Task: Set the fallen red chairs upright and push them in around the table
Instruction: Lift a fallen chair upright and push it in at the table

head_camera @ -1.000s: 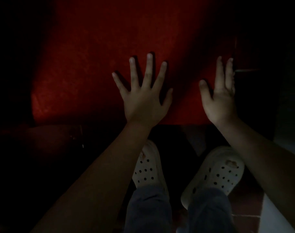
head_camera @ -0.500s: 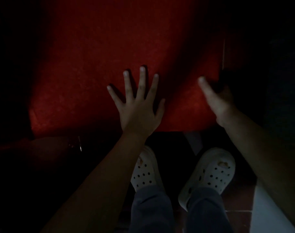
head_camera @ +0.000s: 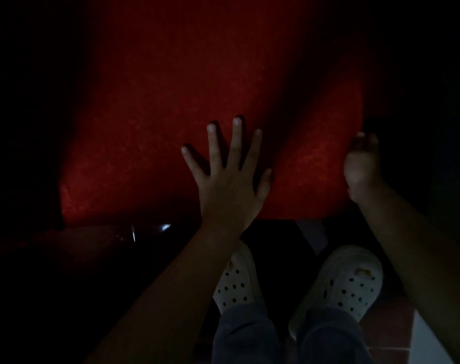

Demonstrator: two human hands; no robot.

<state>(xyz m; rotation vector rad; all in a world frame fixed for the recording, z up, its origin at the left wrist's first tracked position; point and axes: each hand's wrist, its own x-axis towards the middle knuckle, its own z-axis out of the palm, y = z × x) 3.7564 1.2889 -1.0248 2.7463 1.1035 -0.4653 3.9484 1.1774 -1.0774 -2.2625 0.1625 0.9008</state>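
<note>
The scene is very dark. A red chair (head_camera: pixel 171 132) fills the upper middle as one broad red padded surface. My left hand (head_camera: pixel 228 179) lies flat on it near its front edge, fingers straight and spread. My right hand (head_camera: pixel 362 166) is at the surface's right edge, with its fingers curled round that edge and partly hidden in shadow. The chair's legs and the table are lost in darkness.
My two feet in white perforated clogs (head_camera: pixel 349 282) stand just below the chair's front edge on a floor of red and white tiles (head_camera: pixel 386 327). A small glint on a dark shiny part (head_camera: pixel 134 232) shows under the chair's left front. Everything else is black.
Both hands have slid toward the chair's front edge. My right hand went from flat and open on the red surface to curled round its right edge.
</note>
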